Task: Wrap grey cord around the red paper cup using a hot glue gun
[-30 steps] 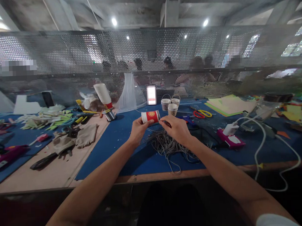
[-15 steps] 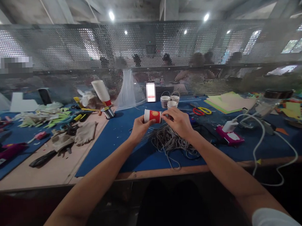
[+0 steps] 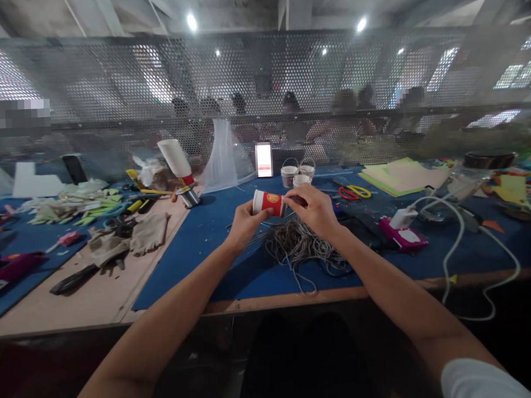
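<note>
Paper cup point(image 3: 268, 201) slightly further right, white, red-banded

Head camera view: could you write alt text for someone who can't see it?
A person's left hand holds a red-and-white paper cup on its side, with the right hand at one end. Below lies tangled grey cord on a blue tabletop; three small handled buckets stand beyond, before a perforated screen.
</note>
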`<action>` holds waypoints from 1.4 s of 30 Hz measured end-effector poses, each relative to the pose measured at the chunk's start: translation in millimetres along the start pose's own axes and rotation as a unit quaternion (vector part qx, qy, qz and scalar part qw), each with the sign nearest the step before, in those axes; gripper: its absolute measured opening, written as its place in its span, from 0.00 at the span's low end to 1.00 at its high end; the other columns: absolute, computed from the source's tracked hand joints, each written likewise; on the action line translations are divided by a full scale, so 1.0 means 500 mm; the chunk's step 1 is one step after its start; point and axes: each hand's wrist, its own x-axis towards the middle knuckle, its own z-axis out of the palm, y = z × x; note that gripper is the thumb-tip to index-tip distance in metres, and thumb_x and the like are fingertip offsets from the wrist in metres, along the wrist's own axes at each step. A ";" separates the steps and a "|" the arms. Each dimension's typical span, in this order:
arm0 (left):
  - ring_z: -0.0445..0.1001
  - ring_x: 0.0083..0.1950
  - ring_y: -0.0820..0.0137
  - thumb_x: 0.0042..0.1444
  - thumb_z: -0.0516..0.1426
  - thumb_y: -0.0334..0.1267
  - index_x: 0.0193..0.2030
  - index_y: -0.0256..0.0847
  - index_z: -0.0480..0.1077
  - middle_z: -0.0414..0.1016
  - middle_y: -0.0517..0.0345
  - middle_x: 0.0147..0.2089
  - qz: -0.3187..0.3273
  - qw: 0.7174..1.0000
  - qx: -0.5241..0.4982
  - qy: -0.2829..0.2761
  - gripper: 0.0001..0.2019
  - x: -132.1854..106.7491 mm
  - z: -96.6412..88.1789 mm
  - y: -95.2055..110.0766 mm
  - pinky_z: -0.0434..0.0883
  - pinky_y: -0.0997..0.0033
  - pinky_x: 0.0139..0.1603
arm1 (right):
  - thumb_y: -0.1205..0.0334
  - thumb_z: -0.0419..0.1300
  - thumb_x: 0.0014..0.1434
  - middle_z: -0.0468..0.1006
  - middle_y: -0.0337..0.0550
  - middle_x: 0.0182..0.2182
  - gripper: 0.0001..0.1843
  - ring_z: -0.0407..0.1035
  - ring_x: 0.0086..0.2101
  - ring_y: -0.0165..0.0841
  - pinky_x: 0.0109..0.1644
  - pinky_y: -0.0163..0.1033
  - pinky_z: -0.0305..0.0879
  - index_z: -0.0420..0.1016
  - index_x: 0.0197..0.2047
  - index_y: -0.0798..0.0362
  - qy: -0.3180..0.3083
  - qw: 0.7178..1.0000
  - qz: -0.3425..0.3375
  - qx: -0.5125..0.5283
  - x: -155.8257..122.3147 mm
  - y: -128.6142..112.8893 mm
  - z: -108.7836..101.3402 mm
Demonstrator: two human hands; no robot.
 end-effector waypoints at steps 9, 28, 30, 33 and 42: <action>0.72 0.32 0.70 0.45 0.69 0.40 0.39 0.35 0.80 0.80 0.56 0.33 -0.006 1.000 -0.002 -0.008 0.15 0.001 -0.002 -0.003 0.68 0.71 0.38 | 0.53 0.59 0.67 0.74 0.41 0.33 0.09 0.68 0.33 0.32 0.39 0.38 0.64 0.78 0.41 0.47 0.006 1.000 0.009 0.028 0.004 0.012 0.005; 0.72 0.32 0.70 0.44 0.70 0.39 0.38 0.36 0.80 0.80 0.55 0.33 -0.014 1.000 -0.015 -0.009 0.14 -0.001 -0.002 -0.001 0.68 0.70 0.38 | 0.54 0.60 0.66 0.74 0.41 0.32 0.08 0.67 0.31 0.32 0.39 0.39 0.65 0.78 0.40 0.47 0.002 0.998 0.027 0.062 0.005 0.014 0.004; 0.72 0.32 0.70 0.44 0.70 0.39 0.37 0.36 0.80 0.80 0.55 0.33 -0.013 1.000 -0.013 -0.009 0.14 -0.001 -0.002 -0.001 0.68 0.70 0.38 | 0.54 0.60 0.66 0.74 0.40 0.32 0.08 0.67 0.31 0.32 0.38 0.39 0.64 0.77 0.40 0.48 0.005 0.998 0.023 0.065 0.005 0.013 0.003; 0.72 0.32 0.70 0.44 0.70 0.39 0.38 0.36 0.80 0.80 0.55 0.33 -0.012 1.000 -0.019 -0.014 0.14 0.000 -0.003 -0.002 0.69 0.70 0.38 | 0.55 0.60 0.66 0.74 0.41 0.32 0.08 0.66 0.31 0.31 0.38 0.39 0.64 0.77 0.40 0.48 0.009 0.997 0.016 0.070 0.005 0.011 0.001; 0.72 0.31 0.70 0.44 0.70 0.39 0.37 0.36 0.80 0.79 0.56 0.32 -0.007 0.999 -0.025 -0.021 0.13 0.003 -0.004 -0.008 0.69 0.70 0.37 | 0.54 0.60 0.65 0.76 0.41 0.33 0.08 0.68 0.32 0.32 0.39 0.39 0.65 0.77 0.40 0.48 0.002 0.997 0.028 0.069 0.006 0.014 0.003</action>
